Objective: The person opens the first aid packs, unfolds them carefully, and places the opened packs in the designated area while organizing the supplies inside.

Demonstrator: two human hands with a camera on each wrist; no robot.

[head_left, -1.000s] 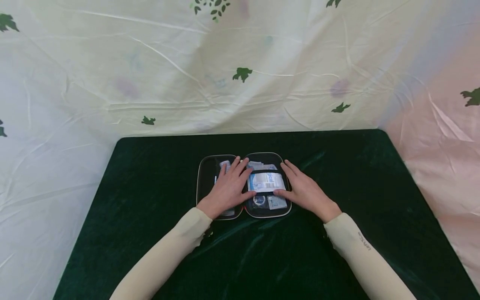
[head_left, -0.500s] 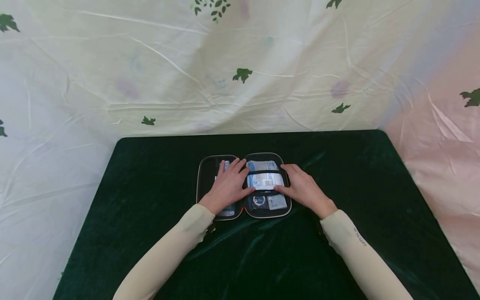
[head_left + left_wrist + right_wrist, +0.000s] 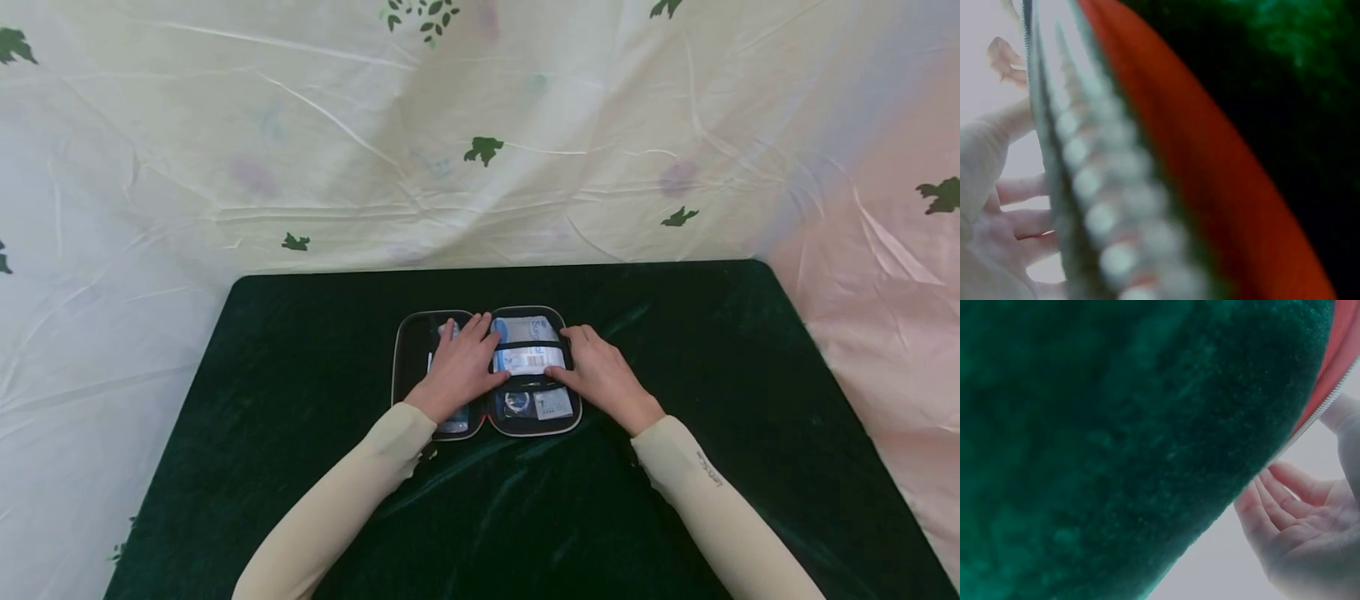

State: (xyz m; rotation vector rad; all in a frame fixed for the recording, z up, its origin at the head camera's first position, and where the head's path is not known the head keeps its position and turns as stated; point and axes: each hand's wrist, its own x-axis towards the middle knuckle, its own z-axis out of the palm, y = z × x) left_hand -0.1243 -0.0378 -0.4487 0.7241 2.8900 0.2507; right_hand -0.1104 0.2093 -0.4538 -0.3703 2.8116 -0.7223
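Observation:
A small first-aid case (image 3: 407, 358), black inside, lies unfolded on the green cloth. A white-and-blue plastic packet (image 3: 531, 361) sits in its right half, crossing under the upper black strap (image 3: 528, 343). My left hand (image 3: 457, 371) lies across the left half and fold, fingers stretched and thumb reaching the packet's left side. It hides much of that half's contents. My right hand (image 3: 611, 375) holds the case's right rim, thumb inside on the packet's edge, fingers outside. Both wrist views show the red zipped edge (image 3: 1166, 125) close up, with the left fingers (image 3: 1025, 222) and right fingers (image 3: 1272, 500) behind it.
Below the packet, a mesh pocket holds a round item (image 3: 517, 403) and a small pale packet (image 3: 552, 404). Clear-wrapped items (image 3: 455, 421) show in the left half. Dark green velvet cloth (image 3: 315, 350) covers the table. A pale leaf-print curtain (image 3: 375, 167) hangs behind.
The white-and-blue packet has come to lie flat and now extends above the upper strap, where crumpled pale wrappers showed before. Both hands shifted slightly; the right moved a little left, its fingers drawn closer together.

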